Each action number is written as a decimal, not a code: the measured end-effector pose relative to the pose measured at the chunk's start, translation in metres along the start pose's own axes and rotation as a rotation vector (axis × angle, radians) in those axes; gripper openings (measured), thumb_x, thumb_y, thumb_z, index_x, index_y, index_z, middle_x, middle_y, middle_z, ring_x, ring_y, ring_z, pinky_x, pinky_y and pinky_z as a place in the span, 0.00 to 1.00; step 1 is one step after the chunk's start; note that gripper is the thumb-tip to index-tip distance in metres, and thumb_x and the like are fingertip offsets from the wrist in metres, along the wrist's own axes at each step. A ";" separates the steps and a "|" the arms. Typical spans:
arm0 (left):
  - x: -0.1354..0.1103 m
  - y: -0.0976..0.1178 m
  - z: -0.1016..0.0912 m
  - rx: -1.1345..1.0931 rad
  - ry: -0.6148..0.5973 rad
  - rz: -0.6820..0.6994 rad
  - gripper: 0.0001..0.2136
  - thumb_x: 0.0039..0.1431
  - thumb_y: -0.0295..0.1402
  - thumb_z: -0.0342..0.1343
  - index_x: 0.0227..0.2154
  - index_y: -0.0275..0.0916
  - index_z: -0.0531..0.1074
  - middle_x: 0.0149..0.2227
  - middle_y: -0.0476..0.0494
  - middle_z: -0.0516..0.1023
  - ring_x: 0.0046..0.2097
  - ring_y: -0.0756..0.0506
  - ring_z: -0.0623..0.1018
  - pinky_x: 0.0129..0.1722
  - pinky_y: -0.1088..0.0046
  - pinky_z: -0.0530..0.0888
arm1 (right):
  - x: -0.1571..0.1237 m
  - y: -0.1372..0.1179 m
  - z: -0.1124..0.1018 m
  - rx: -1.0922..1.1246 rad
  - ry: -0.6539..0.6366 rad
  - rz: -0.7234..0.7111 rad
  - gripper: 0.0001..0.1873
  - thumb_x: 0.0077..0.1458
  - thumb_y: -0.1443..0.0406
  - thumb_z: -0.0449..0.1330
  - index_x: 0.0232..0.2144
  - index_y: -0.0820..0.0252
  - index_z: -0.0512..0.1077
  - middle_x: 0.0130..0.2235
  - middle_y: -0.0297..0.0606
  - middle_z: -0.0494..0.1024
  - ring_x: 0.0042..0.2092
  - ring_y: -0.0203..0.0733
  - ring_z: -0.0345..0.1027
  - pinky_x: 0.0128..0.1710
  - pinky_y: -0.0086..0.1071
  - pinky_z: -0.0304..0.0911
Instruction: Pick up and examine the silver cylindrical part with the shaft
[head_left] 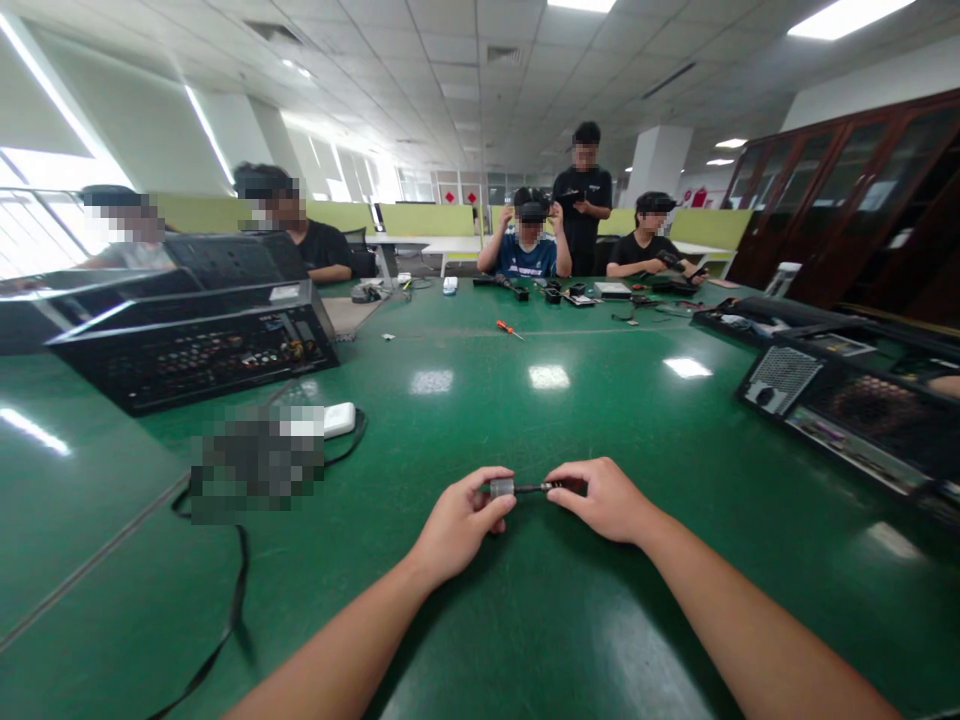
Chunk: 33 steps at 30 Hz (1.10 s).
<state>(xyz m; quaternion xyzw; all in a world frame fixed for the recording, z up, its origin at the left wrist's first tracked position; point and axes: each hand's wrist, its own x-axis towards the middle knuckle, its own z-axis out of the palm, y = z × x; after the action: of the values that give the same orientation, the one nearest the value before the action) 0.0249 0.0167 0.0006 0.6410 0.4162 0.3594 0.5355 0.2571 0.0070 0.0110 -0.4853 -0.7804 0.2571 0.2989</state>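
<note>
Both my hands are raised a little over the green table [480, 420], close together. Between the thumb and fingers of my left hand [461, 525] is a small grey cylinder [502, 488]. A thin dark shaft or cord [529, 489] runs from it to the right. My right hand [604, 498] is closed in a pinch on a small dark piece with light marks [553, 486] at the other end. The fingers cover part of both ends, so I cannot tell exactly what kind of thing this is.
An open black computer case [202, 350] stands at left, another [847, 410] at right. A pixelated item with a black strap [238, 580] and a white box [339, 420] lie left. Farther back is an orange screwdriver [508, 328]. Several people sit or stand beyond.
</note>
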 end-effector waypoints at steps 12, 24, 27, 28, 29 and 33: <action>0.001 0.000 -0.001 -0.011 -0.003 -0.001 0.19 0.54 0.38 0.60 0.48 0.36 0.69 0.26 0.51 0.72 0.26 0.49 0.72 0.28 0.74 0.69 | 0.000 0.001 -0.003 -0.051 -0.004 -0.014 0.12 0.56 0.61 0.59 0.40 0.57 0.78 0.37 0.37 0.81 0.37 0.40 0.73 0.40 0.32 0.64; 0.001 0.002 -0.001 0.004 0.005 -0.020 0.20 0.54 0.39 0.60 0.48 0.36 0.69 0.25 0.50 0.72 0.26 0.48 0.72 0.28 0.73 0.70 | 0.000 0.003 -0.006 -0.041 -0.015 -0.018 0.12 0.56 0.61 0.59 0.40 0.56 0.79 0.38 0.37 0.81 0.37 0.41 0.74 0.40 0.32 0.64; 0.001 0.002 -0.001 0.002 0.002 -0.019 0.20 0.54 0.39 0.60 0.48 0.37 0.69 0.25 0.50 0.73 0.26 0.48 0.72 0.28 0.73 0.70 | 0.000 0.004 -0.007 -0.043 -0.021 -0.014 0.12 0.56 0.61 0.58 0.40 0.56 0.79 0.37 0.37 0.81 0.37 0.41 0.74 0.39 0.32 0.64; 0.002 0.002 -0.001 0.002 0.001 -0.016 0.20 0.54 0.39 0.60 0.48 0.36 0.69 0.25 0.50 0.73 0.26 0.48 0.72 0.28 0.72 0.70 | 0.000 0.004 -0.008 -0.046 -0.021 -0.014 0.12 0.56 0.61 0.58 0.40 0.56 0.79 0.37 0.37 0.81 0.37 0.41 0.74 0.40 0.32 0.64; 0.002 0.002 -0.001 -0.001 0.003 -0.013 0.20 0.54 0.39 0.60 0.47 0.36 0.69 0.25 0.50 0.73 0.26 0.48 0.72 0.28 0.73 0.70 | 0.000 0.004 -0.008 -0.049 -0.022 -0.015 0.12 0.56 0.61 0.59 0.40 0.56 0.79 0.37 0.36 0.81 0.37 0.41 0.74 0.40 0.32 0.64; 0.001 0.004 0.000 -0.007 0.008 -0.021 0.20 0.53 0.39 0.61 0.47 0.36 0.69 0.24 0.51 0.72 0.26 0.48 0.72 0.28 0.73 0.69 | 0.000 0.003 -0.009 -0.063 -0.030 -0.015 0.12 0.56 0.61 0.58 0.40 0.56 0.79 0.38 0.37 0.81 0.37 0.41 0.74 0.39 0.32 0.64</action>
<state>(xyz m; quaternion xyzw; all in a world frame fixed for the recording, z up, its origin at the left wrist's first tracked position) 0.0257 0.0176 0.0044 0.6332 0.4238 0.3579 0.5398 0.2650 0.0092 0.0149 -0.4847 -0.7960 0.2375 0.2739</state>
